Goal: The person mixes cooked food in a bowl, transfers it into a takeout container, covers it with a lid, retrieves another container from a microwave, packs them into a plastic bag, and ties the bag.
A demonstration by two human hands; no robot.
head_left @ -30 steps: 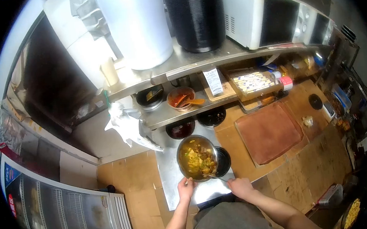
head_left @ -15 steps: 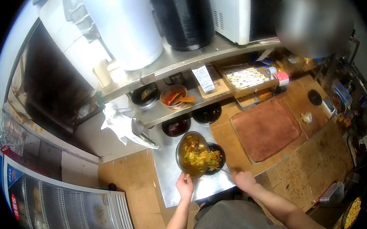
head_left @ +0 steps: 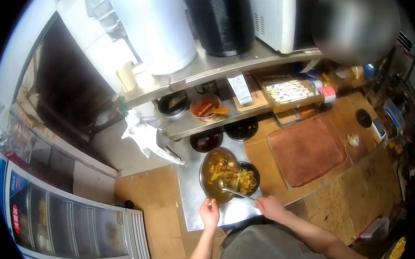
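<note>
Gleaming at lower centre, the tilted metal bowl (head_left: 206,178) is pinched by left hand (head_left: 208,213), spoon (head_left: 240,193) clenched in right hand (head_left: 270,207).

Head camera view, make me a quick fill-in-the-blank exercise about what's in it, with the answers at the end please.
1. The left hand grips the metal bowl, which is tilted toward a ____ bowl of food.
2. The metal spoon is held by the person's ____ hand.
3. An orange-handled utensil rests in ____ sauce.
4. In the picture, a white ____ oven stands right of the black ridged container.

Missing words: black; right; red; microwave.
</note>
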